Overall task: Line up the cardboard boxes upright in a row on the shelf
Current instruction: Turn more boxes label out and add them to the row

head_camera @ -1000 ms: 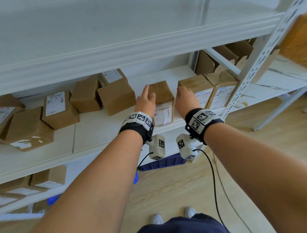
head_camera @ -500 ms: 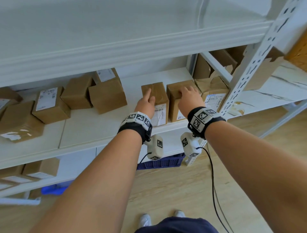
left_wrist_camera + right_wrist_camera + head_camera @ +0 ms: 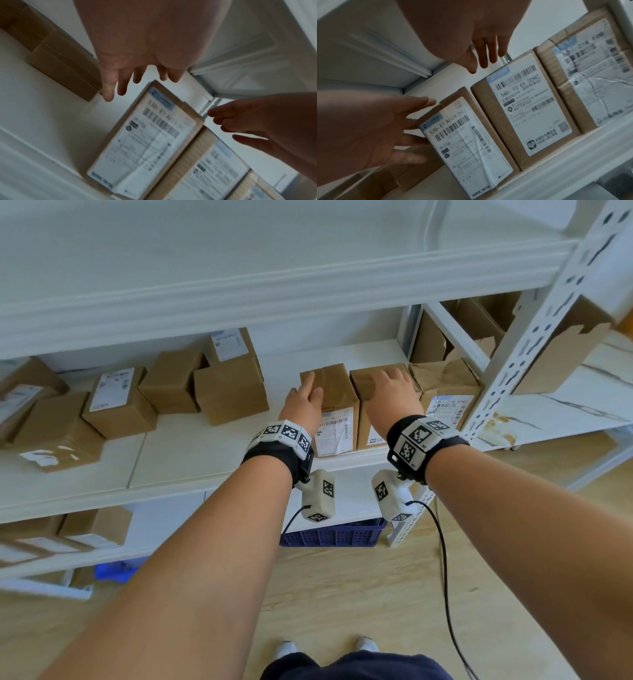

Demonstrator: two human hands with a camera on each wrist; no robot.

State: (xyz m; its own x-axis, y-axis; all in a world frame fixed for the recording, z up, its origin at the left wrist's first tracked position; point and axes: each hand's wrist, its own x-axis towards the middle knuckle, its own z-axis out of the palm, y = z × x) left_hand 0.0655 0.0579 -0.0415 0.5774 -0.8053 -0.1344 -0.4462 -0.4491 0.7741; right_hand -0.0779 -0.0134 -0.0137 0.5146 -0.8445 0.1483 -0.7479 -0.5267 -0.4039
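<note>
Step in hand, as judged: closing up the newest box against the row at the right end of the shelf (image 3: 178, 463).

Nearest: shelf front lip. Three upright boxes stand just behind it, labels facing out. Left box (image 3: 337, 402), middle box (image 3: 368, 419), right box (image 3: 445, 392) beside the perforated upright post (image 3: 534, 337).

Left hand (image 3: 303, 405): fingers straight, flat against the left box's outer side, gripping nothing. Right hand (image 3: 394, 395): fingers spread and relaxed over the middle box's top, steadying, not clasping.

To do it well: push low and square with the left palm so the box slides without tipping; hold the right hand down against toppling; keep label faces flush with the lip.

Room: bare shelf to the left of the row. Farther left and back, loose boxes (image 3: 229, 392) lie jumbled near the rear wall. Shelf above limits lifting height.
</note>
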